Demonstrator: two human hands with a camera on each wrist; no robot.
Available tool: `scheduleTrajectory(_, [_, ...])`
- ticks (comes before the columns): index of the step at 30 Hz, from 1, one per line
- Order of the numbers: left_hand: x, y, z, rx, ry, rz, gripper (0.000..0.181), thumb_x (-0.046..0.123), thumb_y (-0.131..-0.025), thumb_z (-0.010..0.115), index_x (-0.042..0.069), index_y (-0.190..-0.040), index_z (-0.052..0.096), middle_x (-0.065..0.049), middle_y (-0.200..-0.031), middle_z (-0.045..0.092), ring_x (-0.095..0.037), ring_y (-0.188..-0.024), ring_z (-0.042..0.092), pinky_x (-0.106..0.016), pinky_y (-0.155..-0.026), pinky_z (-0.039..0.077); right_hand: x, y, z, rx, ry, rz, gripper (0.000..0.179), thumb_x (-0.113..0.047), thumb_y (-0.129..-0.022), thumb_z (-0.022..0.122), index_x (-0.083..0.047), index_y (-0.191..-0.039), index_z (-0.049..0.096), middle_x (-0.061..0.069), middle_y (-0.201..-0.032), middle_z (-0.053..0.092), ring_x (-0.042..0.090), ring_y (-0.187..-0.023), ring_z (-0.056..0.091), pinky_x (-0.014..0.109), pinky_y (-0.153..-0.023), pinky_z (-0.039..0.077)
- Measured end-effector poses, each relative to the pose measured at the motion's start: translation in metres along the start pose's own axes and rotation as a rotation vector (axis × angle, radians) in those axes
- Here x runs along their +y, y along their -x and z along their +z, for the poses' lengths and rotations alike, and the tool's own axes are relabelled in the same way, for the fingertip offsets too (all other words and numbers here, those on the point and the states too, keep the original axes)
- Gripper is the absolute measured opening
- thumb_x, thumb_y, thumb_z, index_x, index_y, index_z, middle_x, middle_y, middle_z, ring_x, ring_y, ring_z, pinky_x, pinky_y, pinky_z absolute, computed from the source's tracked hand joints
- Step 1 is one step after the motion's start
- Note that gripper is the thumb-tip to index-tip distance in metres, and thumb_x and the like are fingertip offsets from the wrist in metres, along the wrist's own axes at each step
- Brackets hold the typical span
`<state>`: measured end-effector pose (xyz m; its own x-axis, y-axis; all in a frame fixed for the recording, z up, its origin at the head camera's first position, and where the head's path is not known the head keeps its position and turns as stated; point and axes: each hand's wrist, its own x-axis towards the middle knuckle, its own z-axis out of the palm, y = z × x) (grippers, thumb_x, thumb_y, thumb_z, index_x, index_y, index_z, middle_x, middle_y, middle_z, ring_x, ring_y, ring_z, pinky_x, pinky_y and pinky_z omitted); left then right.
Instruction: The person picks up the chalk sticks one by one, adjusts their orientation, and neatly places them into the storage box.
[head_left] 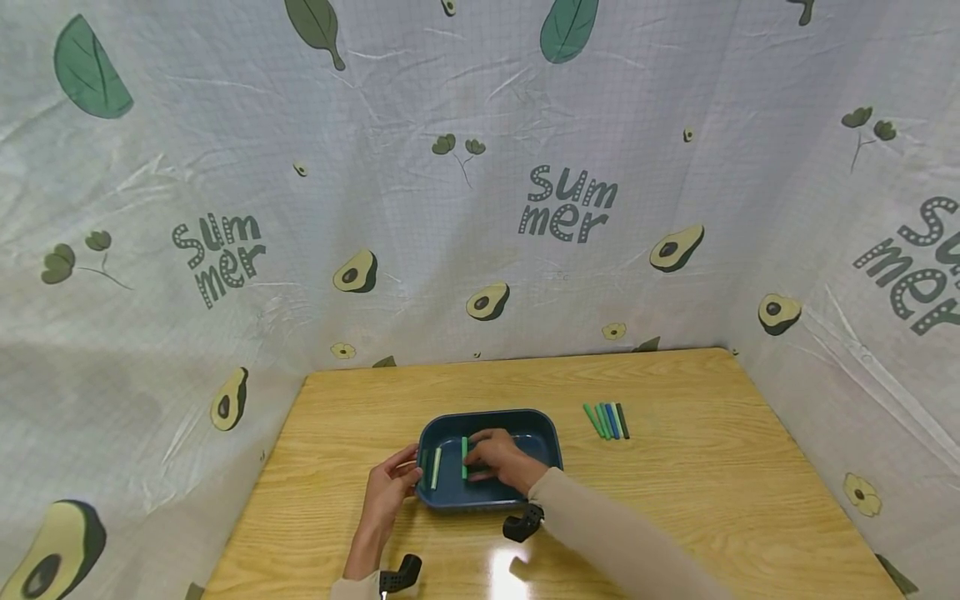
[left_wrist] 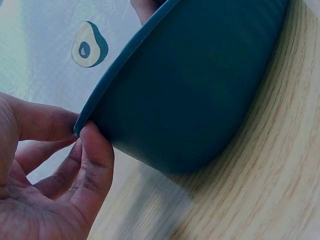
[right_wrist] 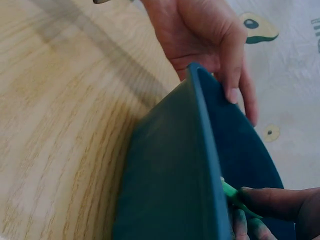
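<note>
Stick (head_left: pixel 464 448), slim and green, inside a dark blue, round-cornered tray (head_left: pixel 450 471).
The right hand (head_left: pixel 501 458) pinches it, thumb against fingers; the left hand (head_left: pixel 390 487) pinches the tray's rim. A slim pale-green stick (head_left: pixel 436 468) lies left of the green one; slim multicoloured sticks (head_left: pixel 612 421) lie on the wood-grain table (head_left: pixel 675 475), right of the tray.

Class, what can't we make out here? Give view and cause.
Head: some of the tray floor, covered by the right hand.
Head: the rest of the right sleeve, cut off by the bottom edge.
Head: any markings on the row of sticks, too small.
Left wrist: the tray's inside, behind its outer wall.
Right wrist: part of the green stick, behind the right hand and tray wall.
</note>
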<state>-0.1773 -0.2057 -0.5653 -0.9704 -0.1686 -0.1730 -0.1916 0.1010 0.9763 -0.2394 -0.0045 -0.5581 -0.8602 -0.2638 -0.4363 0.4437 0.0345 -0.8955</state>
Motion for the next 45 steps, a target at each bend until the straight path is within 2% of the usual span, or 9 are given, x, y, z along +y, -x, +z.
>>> scheduleTrajectory(8, [0.001, 0.001, 0.001, -0.014, 0.013, 0.014, 0.046, -0.004, -0.092, 0.059, -0.002, -0.137, 0.054, -0.026, -0.127, 0.056, -0.015, -0.093, 0.063, -0.024, -0.061, 0.053, 0.003, -0.003, 0.005, 0.025, 0.042, -0.002, 0.05, 0.011, -0.077, 0.068, 0.006, -0.125, 0.053, 0.017, -0.09, 0.067, 0.023, -0.073, 0.07, 0.043, -0.066, 0.06])
scheduleTrajectory(17, [0.001, -0.001, 0.001, 0.008, 0.014, 0.007, 0.045, -0.005, -0.09, 0.06, 0.001, -0.135, 0.058, -0.022, -0.124, 0.058, -0.008, -0.088, 0.061, -0.024, -0.061, 0.053, 0.002, -0.004, 0.006, 0.05, 0.087, -0.024, 0.042, 0.009, -0.077, 0.069, 0.005, -0.117, 0.058, 0.015, -0.086, 0.067, 0.022, -0.073, 0.068, 0.04, -0.062, 0.06])
scheduleTrajectory(21, [0.001, -0.002, 0.0, 0.004, 0.005, 0.007, 0.045, -0.005, -0.091, 0.059, 0.001, -0.135, 0.058, -0.022, -0.125, 0.058, -0.009, -0.089, 0.06, -0.025, -0.062, 0.053, -0.002, -0.003, 0.002, 0.045, 0.087, -0.048, 0.04, 0.007, -0.077, 0.07, 0.004, -0.116, 0.059, 0.017, -0.087, 0.068, 0.021, -0.074, 0.068, 0.039, -0.061, 0.059])
scheduleTrajectory(27, [0.001, -0.002, 0.001, 0.001, 0.008, -0.004, 0.045, -0.005, -0.091, 0.059, 0.002, -0.136, 0.057, -0.02, -0.125, 0.059, -0.009, -0.089, 0.06, -0.025, -0.062, 0.053, -0.008, 0.002, -0.01, 0.005, 0.047, -0.086, 0.04, 0.003, -0.079, 0.071, 0.003, -0.117, 0.058, 0.014, -0.089, 0.066, 0.02, -0.076, 0.066, 0.041, -0.066, 0.06])
scheduleTrajectory(33, [0.001, -0.001, 0.001, 0.004, 0.009, -0.006, 0.045, -0.005, -0.091, 0.059, 0.001, -0.135, 0.057, -0.02, -0.125, 0.059, -0.009, -0.089, 0.061, -0.025, -0.062, 0.053, -0.017, 0.015, -0.026, -0.04, 0.035, -0.127, 0.039, -0.005, -0.084, 0.07, 0.002, -0.121, 0.058, 0.017, -0.102, 0.068, 0.022, -0.086, 0.068, 0.042, -0.075, 0.059])
scheduleTrajectory(37, [0.002, 0.0, 0.001, 0.005, 0.009, -0.003, 0.045, -0.005, -0.091, 0.059, 0.001, -0.135, 0.057, -0.02, -0.125, 0.059, -0.01, -0.09, 0.061, -0.024, -0.062, 0.053, -0.024, 0.022, -0.04, -0.053, 0.029, -0.159, 0.04, -0.008, -0.087, 0.07, 0.002, -0.123, 0.057, 0.016, -0.103, 0.068, 0.021, -0.087, 0.069, 0.043, -0.079, 0.059])
scheduleTrajectory(45, [0.002, 0.001, 0.001, 0.001, 0.019, 0.001, 0.045, -0.004, -0.091, 0.06, 0.0, -0.136, 0.057, -0.019, -0.124, 0.058, -0.011, -0.088, 0.061, -0.025, -0.062, 0.053, -0.036, 0.036, -0.063, 0.006, 0.028, -0.227, 0.041, -0.009, -0.088, 0.069, 0.001, -0.126, 0.057, 0.014, -0.106, 0.066, 0.018, -0.087, 0.068, 0.043, -0.079, 0.059])
